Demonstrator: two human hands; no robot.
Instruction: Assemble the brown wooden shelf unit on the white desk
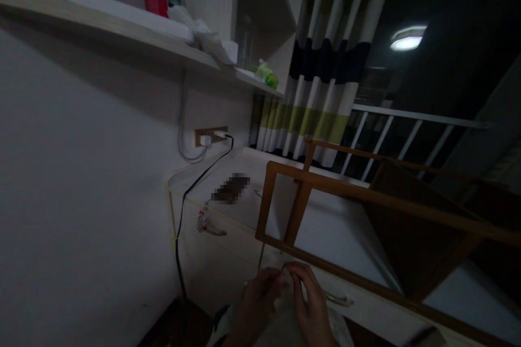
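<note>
Left hand (258, 301) and right hand (310, 294) meet low before the drawer (368, 303), fingers curled, tips seemingly pinched on a small pale thing (287, 280) between them; it is too dim to tell what it is. Handling it well calls, I judge, for a light, even pinch, better light, and knuckles clear of the wooden frame (325, 180) just beyond.

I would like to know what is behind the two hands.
Behind the right hand, a handle shows on a pale furniture front; the hand seems to cover its left end. Beyond the left hand is a pale cabinet front. Parts directly behind the hands are hidden.
</note>
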